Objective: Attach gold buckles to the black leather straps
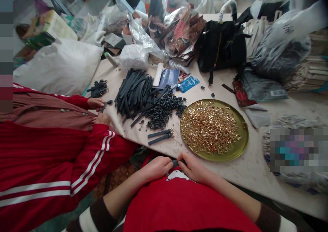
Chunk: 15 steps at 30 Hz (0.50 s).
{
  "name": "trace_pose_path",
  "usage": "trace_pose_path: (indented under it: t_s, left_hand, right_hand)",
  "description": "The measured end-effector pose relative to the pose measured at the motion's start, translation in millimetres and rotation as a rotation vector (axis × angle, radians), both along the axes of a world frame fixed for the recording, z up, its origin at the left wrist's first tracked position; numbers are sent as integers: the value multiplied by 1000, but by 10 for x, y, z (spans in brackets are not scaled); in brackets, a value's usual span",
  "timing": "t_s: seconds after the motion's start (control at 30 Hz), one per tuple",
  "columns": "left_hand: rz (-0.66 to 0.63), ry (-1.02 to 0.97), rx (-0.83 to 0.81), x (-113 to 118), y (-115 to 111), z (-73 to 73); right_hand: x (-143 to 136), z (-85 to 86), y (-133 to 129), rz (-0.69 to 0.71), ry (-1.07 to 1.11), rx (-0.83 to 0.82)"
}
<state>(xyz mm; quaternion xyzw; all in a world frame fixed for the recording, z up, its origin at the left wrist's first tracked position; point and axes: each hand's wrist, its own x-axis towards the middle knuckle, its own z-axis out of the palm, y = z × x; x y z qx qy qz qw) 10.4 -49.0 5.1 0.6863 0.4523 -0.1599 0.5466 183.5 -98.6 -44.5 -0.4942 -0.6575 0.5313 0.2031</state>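
Close to my body, at the table's front edge, my left hand (159,167) and my right hand (194,168) pinch a short dark strap (176,163) between them. Most of it is hidden by my fingers. Beyond them lie two dark straps with gold buckles (160,136), side by side. A round yellow-green tray (242,144) to the right carries a heap of small gold buckles (211,128). Farther off are a pile of small dark loops (164,111) and a stack of loose dark straps (134,92).
On the left a person in a red striped sleeve (92,160) handles a dark strap (106,104), near a bundle of buckled straps (98,88). A black bag (221,47), stuffed plastic bags (282,51) and a blue packet (189,84) lie farther back on the table (246,170).
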Motion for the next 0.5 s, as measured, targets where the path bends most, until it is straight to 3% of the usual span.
trace_pose_path:
  t_s: [0.13,0.37,0.5]
  left_hand:
    - [-19,14,28,-95,72,-47]
    - [205,-138,-313,-333,298,-64]
    - [247,-139,-321,-405,375,-131]
  right_hand:
    - [-119,-41,82,4,53,-26]
    - [-312,-96,239,-78,75,-60]
    - [-414,-100,337,-55,67,-75]
